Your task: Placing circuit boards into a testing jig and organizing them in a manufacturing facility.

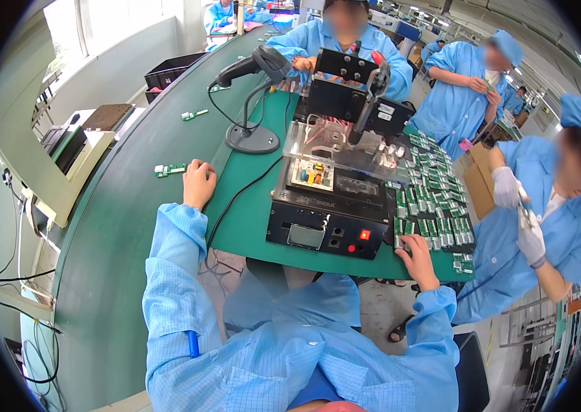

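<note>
My left hand (199, 184) lies at the left edge of the green mat, fingers bent together at the right end of a small green circuit board (169, 170) on the green belt. The exact grip is partly hidden by the fingers. My right hand (417, 261) reaches to the near edge of several rows of green circuit boards (433, 199). Its thumb and fingers are apart, next to a board at the near left corner (400, 230). Between my hands stands a black test fixture (325, 230) with a small display, a lit red switch and a clear cover. A component-filled board (312, 174) sits in it.
A barcode scanner (253, 65) on a round-based stand (253, 139) stands beyond my left hand, its cable crossing the mat (235, 223). Another circuit board (195, 115) lies farther up the belt. The fixture's lever (369, 103) rises at the back. Co-workers in blue stand ahead and right.
</note>
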Motion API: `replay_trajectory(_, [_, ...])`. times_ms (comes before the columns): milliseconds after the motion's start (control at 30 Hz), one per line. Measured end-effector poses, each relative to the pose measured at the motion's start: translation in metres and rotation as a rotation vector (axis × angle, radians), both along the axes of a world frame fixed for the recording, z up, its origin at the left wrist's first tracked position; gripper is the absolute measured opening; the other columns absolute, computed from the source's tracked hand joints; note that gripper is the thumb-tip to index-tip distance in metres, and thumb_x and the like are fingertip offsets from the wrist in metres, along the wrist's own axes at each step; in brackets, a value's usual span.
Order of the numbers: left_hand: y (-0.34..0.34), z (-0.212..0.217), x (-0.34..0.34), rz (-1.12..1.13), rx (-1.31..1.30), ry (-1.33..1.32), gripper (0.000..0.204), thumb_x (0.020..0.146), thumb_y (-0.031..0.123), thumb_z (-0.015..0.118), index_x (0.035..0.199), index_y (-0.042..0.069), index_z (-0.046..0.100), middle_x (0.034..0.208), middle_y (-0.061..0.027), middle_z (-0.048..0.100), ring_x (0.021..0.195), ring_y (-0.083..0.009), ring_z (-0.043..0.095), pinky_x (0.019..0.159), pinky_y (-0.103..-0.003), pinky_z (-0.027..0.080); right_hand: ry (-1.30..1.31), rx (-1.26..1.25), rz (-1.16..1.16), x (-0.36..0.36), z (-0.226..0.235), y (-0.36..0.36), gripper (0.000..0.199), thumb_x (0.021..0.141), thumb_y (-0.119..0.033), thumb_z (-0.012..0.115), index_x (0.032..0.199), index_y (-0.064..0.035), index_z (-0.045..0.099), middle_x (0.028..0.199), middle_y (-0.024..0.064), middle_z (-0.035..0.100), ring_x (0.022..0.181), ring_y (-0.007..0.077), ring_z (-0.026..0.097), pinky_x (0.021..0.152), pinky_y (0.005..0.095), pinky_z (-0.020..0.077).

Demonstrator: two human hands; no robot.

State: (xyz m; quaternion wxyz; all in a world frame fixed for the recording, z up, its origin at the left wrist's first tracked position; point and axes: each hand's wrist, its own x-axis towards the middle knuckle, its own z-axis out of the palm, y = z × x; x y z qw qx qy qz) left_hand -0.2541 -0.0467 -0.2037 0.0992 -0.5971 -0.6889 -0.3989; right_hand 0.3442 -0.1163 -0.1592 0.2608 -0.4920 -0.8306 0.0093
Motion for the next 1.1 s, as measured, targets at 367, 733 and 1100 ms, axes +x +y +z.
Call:
replay_trajectory(367, [0.001,0.001,-0.011,-0.079,0.026,-0.078,0.010,0.082,0.008,0.060,0.089,0.003,0.066,0.101,-0.0160,0.059,0.094,-0.0366,0.059,0.082,-0.043,0.048,0.329,-0.116,-0.049,-0.010,-0.002,0.005,0.032,0.083,-0.013,0.070,0.112,-0.0019,0.063,0.109,0.0126,0.061,0.104,0.0293,0.056,0.090,0.0370,0.0449])
replay_trajectory(733, [0.001,0.004,-0.008,-0.092,-0.014,-0.150,0.011,0.083,0.006,0.059,0.090,0.000,0.065,0.102,-0.0161,0.057,0.100,-0.0348,0.056,0.090,-0.040,0.045,0.473,0.176,-0.026,-0.108,0.040,0.000,0.031,0.075,-0.015,0.077,0.098,-0.0026,0.062,0.102,0.0117,0.061,0.099,0.0281,0.057,0.088,0.0373,0.0444])
replay_trajectory(1100, [0.000,0.004,-0.005,-0.086,-0.064,-0.257,0.011,0.083,0.006,0.059,0.090,0.000,0.066,0.102,-0.0158,0.058,0.100,-0.0339,0.056,0.089,-0.039,0.045,0.319,0.272,-0.218,-0.200,0.044,0.059,0.037,0.077,-0.029,0.078,0.100,-0.0069,0.061,0.095,0.0084,0.060,0.092,0.0292,0.056,0.082,0.0424,0.0420])
